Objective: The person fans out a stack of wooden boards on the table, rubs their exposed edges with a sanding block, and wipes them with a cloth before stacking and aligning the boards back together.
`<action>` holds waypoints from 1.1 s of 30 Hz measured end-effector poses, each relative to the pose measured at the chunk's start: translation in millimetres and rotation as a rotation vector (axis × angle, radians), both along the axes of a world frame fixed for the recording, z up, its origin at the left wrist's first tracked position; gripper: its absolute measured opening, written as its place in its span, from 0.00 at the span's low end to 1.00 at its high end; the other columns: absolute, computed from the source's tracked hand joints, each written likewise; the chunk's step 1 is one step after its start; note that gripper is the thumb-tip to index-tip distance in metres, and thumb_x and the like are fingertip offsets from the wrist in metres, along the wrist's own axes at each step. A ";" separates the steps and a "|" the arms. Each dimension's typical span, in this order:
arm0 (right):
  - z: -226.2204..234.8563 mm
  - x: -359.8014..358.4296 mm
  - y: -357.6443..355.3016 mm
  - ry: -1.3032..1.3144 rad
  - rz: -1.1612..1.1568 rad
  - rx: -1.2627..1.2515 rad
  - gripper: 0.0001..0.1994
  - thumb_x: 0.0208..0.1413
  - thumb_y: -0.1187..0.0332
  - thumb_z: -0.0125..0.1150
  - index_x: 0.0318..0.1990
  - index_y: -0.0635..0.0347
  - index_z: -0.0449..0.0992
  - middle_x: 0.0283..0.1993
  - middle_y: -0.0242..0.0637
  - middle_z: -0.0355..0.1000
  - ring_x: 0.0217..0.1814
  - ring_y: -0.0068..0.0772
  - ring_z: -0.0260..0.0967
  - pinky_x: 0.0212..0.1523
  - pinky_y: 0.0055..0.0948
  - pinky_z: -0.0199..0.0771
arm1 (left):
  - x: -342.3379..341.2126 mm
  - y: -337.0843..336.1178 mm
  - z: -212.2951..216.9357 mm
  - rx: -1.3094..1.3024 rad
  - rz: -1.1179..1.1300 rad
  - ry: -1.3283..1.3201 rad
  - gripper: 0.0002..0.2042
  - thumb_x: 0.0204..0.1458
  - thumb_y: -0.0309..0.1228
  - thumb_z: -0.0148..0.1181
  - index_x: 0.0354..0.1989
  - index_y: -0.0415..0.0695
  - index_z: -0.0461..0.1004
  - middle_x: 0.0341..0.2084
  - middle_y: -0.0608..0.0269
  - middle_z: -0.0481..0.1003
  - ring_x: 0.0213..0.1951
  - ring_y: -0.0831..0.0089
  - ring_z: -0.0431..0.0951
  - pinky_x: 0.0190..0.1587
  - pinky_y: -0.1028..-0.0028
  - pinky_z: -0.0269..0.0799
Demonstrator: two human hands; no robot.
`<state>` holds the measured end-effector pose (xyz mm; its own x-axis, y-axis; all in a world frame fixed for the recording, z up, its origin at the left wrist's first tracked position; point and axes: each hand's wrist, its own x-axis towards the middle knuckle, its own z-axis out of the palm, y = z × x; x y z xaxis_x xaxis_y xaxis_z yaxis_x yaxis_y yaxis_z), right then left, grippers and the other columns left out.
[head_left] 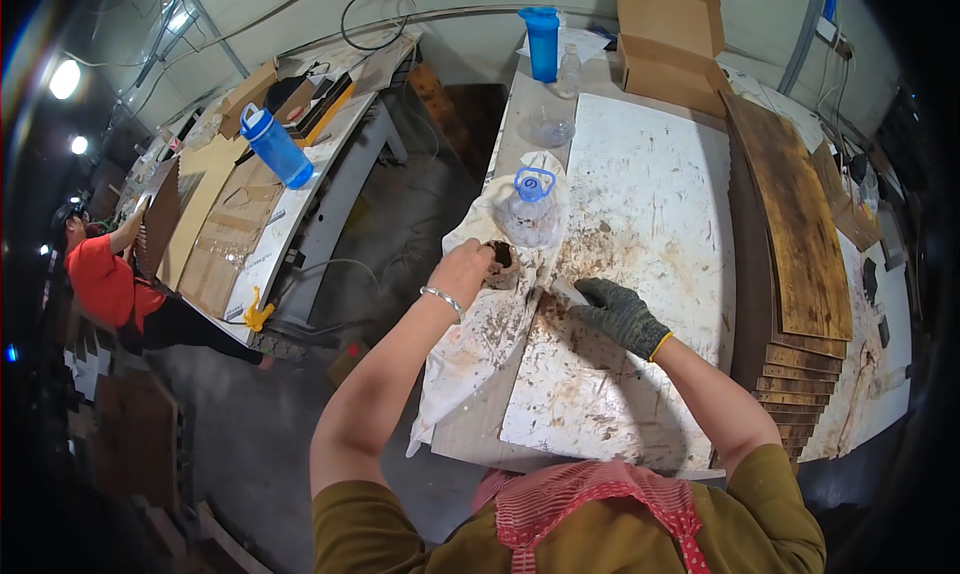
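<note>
Head view, looking down, with twelve o'clock at the top: we see two hands over a worktop [485, 414] partly covered by a white board [650, 194] flecked with brown crumbs and smears.

At the centre, our left hand [463, 276] is bare, with a silver bracelet [441, 302] at the wrist. Its fingers are bunched narrowly at the rim of a small brown-stained container [505, 274] with a dark opening; we cannot tell whether they pinch it. The container sits on a rumpled, soiled white cloth [460, 359].

Toward four o'clock, our right hand [622, 314] wears a grey knitted glove with a yellow cuff. Its fingers are closed around a pale flat tool [568, 292], which points at ten o'clock toward the container.

At one o'clock, just beyond the container, stands a clear jug [530, 214] with a blue handle. Farther up, near twelve, is a blue bottle [543, 49]; at one, an open cardboard box [665, 64].

At three o'clock, dark wooden boards [790, 214] are stacked. At ten, another blue bottle [277, 149] stands on a second worktop [250, 286]; at nine, a person in red [112, 279] holds a brown panel [157, 219].
</note>
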<state>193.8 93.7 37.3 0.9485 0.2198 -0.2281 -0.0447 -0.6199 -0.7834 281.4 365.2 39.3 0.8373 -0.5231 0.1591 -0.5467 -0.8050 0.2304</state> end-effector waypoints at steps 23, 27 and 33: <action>12.6 62.3 33.6 -0.517 0.198 -0.163 0.25 0.58 0.56 0.50 0.62 0.55 0.62 0.61 0.45 0.62 0.57 0.47 0.65 0.57 0.37 0.64 | 42.9 49.3 10.2 -0.595 0.389 0.469 0.06 0.50 0.29 0.58 0.32 0.39 0.76 0.21 0.60 0.76 0.24 0.72 0.76 0.30 0.72 0.72; 20.8 70.1 61.0 -0.579 0.285 -0.261 0.21 0.57 0.60 0.51 0.58 0.49 0.66 0.49 0.45 0.67 0.48 0.48 0.68 0.47 0.40 0.70 | 42.7 55.3 4.6 -0.872 0.492 0.784 0.06 0.54 0.28 0.57 0.34 0.37 0.75 0.22 0.67 0.74 0.22 0.83 0.72 0.26 0.83 0.69; 25.6 71.4 63.1 -0.639 0.245 -0.429 0.18 0.53 0.65 0.55 0.53 0.49 0.69 0.42 0.44 0.67 0.42 0.48 0.70 0.40 0.40 0.71 | 34.9 61.4 2.3 -1.017 0.516 0.732 0.07 0.52 0.28 0.59 0.33 0.36 0.75 0.20 0.66 0.74 0.21 0.83 0.70 0.25 0.83 0.68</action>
<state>265.2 156.8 63.0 0.8604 0.4547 0.2301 0.5073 -0.8066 -0.3032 316.3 426.6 41.7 0.9594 -0.0451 -0.2785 0.2664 -0.1802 0.9469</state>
